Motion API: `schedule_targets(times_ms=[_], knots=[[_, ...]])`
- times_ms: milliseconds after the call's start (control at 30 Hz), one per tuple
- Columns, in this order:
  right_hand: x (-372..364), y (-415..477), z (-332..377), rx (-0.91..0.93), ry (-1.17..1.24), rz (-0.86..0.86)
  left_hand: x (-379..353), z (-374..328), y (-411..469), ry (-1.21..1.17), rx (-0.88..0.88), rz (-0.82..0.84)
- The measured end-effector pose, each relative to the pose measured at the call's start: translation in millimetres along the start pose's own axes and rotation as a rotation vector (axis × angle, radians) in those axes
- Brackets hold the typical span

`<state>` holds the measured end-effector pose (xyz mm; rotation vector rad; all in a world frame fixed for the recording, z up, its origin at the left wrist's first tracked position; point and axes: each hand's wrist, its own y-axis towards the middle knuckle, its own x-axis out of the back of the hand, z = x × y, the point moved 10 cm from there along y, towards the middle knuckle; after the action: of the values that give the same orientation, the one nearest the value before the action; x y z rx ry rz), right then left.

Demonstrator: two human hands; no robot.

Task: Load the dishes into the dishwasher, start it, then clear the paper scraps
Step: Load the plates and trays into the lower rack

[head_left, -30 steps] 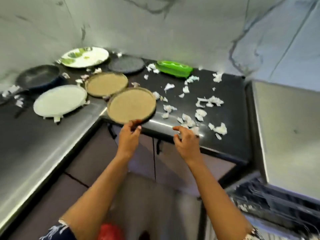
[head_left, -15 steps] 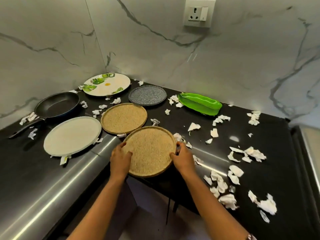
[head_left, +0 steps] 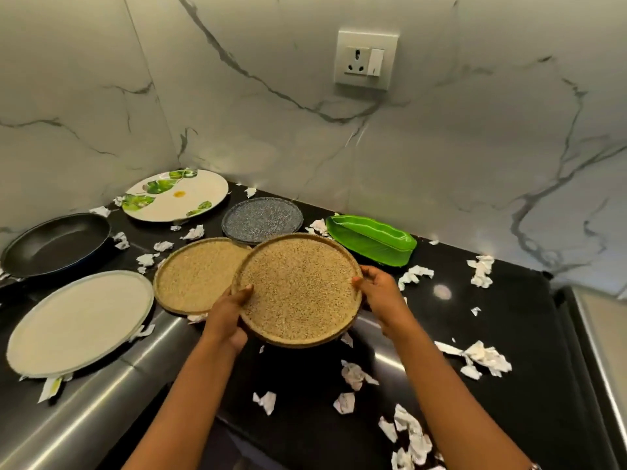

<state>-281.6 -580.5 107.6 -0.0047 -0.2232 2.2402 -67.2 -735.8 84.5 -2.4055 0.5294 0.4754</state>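
Observation:
A round tan speckled plate [head_left: 298,286] is lifted off the black counter [head_left: 509,334], tilted toward me. My left hand [head_left: 227,313] grips its left rim and my right hand [head_left: 376,293] grips its right rim. A second tan plate [head_left: 196,276] lies flat behind it on the left, partly overlapped in view. Further plates lie around: a pale grey one [head_left: 78,323], a white leaf-patterned one [head_left: 176,195], a dark speckled one [head_left: 261,218]. A green leaf-shaped dish [head_left: 369,239] and a black frying pan [head_left: 54,242] sit at the back. White paper scraps [head_left: 485,359] litter the counter.
Marble walls close the corner behind the counter, with a wall socket [head_left: 366,59] above. A steel strip [head_left: 101,395] runs along the counter's front left edge. A grey appliance top [head_left: 604,330] adjoins the counter on the right.
Both hands closed on the near tan plate's rim and raised it off the counter. The camera moved closer and tipped up toward the wall.

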Motion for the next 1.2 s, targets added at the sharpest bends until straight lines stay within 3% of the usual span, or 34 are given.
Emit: schedule_targets(times_ms=[233,367,500,600,700,900,1033,1200], knots=[[101,95,47,0.122,-0.596,-0.331,-36,13,38,-0.129,0.083,-0.100],[136,153,29,-0.023,-0.850,-0.367,-50,7,51,-0.195,0.039,-0.141],[150,189,-14,-0.269,-0.837,-0.346,-52,11,71,-0.230,0.052,-0.181],[152,205,-29,-0.311,-0.825,-0.361,-50,17,79,-0.258,0.076,-0.191],[152,210,-33,-0.296,-0.699,-0.391,-45,18,82,-0.285,0.079,-0.201],[145,216,-49,-0.169,-0.065,-0.306,-36,-1,54,-0.337,0.019,-0.195],[131,123,0,-0.139,0.258,-0.342,-28,-16,16,-0.335,-0.009,-0.179],[91,3,12,-0.203,0.630,-0.193,-18,-28,-58,-0.318,-0.049,-0.122]])
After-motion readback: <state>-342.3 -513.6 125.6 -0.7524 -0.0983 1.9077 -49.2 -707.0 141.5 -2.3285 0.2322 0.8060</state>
